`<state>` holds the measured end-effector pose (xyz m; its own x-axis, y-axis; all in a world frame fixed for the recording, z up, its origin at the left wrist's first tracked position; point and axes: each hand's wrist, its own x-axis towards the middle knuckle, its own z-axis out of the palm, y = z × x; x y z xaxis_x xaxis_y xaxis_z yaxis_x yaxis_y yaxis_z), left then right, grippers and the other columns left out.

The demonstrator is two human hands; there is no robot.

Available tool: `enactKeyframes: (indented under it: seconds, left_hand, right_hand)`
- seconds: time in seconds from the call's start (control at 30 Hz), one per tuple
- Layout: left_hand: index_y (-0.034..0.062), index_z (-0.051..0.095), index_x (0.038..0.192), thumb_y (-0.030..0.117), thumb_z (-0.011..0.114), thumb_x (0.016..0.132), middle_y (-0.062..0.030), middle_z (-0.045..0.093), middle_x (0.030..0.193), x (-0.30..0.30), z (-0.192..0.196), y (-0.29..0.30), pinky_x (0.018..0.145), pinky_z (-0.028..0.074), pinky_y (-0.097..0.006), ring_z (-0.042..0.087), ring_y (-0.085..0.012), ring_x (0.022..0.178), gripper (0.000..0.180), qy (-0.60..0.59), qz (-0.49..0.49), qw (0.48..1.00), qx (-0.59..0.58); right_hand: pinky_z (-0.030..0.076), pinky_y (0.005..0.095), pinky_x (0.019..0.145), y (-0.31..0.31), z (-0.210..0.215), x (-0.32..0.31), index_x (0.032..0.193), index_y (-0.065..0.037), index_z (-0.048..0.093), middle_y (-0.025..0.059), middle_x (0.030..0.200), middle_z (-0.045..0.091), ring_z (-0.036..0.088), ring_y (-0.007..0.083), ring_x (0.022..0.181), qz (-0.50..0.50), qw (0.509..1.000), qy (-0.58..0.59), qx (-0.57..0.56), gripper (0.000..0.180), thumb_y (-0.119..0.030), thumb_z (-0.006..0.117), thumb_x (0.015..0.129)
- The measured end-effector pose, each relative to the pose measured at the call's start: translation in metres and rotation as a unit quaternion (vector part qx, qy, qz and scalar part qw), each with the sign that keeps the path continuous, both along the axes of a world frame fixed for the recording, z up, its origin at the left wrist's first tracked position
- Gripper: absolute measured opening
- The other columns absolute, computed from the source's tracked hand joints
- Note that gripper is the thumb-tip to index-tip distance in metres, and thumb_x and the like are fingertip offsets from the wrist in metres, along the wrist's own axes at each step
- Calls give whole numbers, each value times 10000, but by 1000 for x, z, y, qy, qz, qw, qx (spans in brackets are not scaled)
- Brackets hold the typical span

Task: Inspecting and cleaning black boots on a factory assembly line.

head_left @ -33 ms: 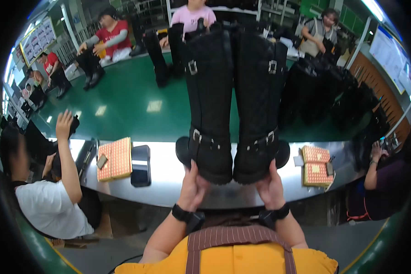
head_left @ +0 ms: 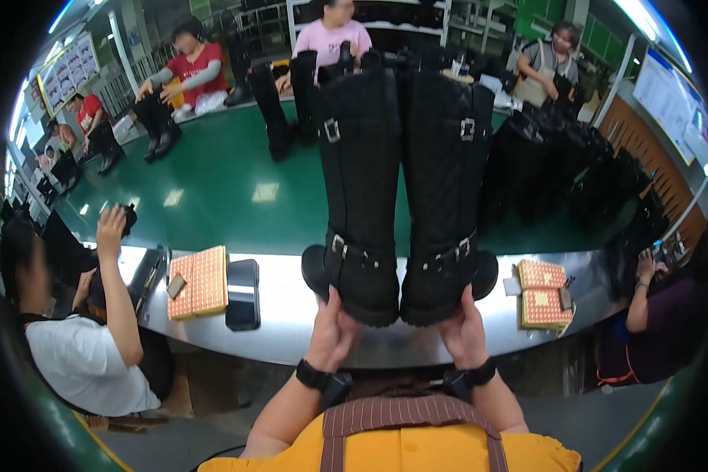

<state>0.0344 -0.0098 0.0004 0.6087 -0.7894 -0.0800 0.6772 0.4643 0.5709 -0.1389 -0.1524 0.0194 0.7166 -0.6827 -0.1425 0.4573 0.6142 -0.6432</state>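
Note:
A pair of tall black boots stands upright side by side in front of me, with silver buckles near the tops and at the ankles. My left hand point(head_left: 333, 334) grips the left boot point(head_left: 362, 181) low by its sole, thumb up along the side. Around the bottom of the right boot point(head_left: 446, 189), my right hand point(head_left: 466, 332) is closed the same way. The toes point outward and the heels sit close together. Most of my fingers are hidden under the soles.
A metal ledge point(head_left: 287, 334) borders the green work surface point(head_left: 212, 185). Left lie a red-patterned pad point(head_left: 199, 283) and a dark, phone-like slab point(head_left: 243, 293); another patterned pad point(head_left: 544, 295) lies right. More black boots point(head_left: 539, 169) crowd the right side. Co-workers sit close on both sides.
The boots, my hands and the ledge appear slightly lower in the picture. The co-worker at left has lowered a raised hand a little. Across the table, the person in pink shows more of the head.

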Motion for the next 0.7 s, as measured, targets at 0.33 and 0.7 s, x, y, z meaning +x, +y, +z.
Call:
enactKeyframes:
  seconds: [0.33,0.7]
  left_hand:
    - [172,216,1449,296,545,951,-56,372,1453,5,-11,2,1064,365,-457,411,-250,1307,609,30,7,999,-38]
    - [54,482,1331,466,461,926,-154,552,1299,-5,7,4,1050,410,-418,551,-289,1179,578,161,-196,951,-175]
  right_hand:
    - [413,417,991,3,-12,-1,1321,-82,468,83,1292,559,535,245,1170,-46,998,23,-23,499,-427,490,962]
    - [302,418,1085,-3,-34,-2,1467,-27,199,145,1468,327,302,268,1367,85,928,196,-306,1005,-570,691,780]
